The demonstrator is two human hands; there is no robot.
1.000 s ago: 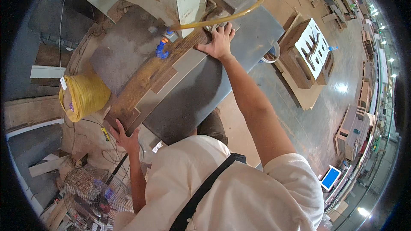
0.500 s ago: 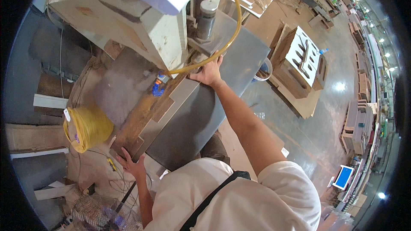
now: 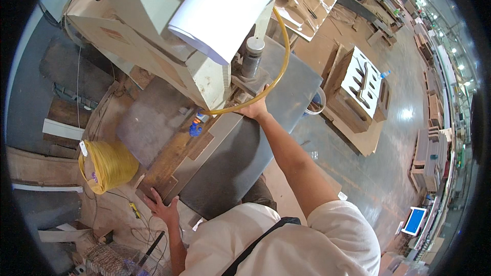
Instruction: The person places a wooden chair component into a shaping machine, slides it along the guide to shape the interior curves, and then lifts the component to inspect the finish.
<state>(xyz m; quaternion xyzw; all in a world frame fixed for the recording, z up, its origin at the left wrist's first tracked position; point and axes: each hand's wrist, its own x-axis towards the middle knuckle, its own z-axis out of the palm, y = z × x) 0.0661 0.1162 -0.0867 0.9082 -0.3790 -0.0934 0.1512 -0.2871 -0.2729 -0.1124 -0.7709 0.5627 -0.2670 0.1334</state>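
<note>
A long brown wooden board [image 3: 176,166] with stepped cut-outs along its side lies on the grey machine table [image 3: 230,158]. My left hand [image 3: 164,210] is at its near end, fingers spread and touching the board's corner. At the far end, beside the machine's metal spindle [image 3: 252,56], my right hand [image 3: 254,109] grips the board. A yellow hose [image 3: 281,69] crosses in front of that hand and partly hides its fingers. Close to the board's far half hangs a blue jointed nozzle [image 3: 195,127].
The pale machine body [image 3: 204,79], with a white paper sheet [image 3: 220,15], overhangs the table. A yellow bag [image 3: 110,166] stands at the left, near a wire-caged fan [image 3: 115,258]. Right of the table are a white bucket [image 3: 318,103] and stacked cut wooden panels [image 3: 353,97].
The whole view has shifted, so the machine and paper appear lower. My right hand's fingers are now more hidden behind the hose. Both hands stay at the board's ends.
</note>
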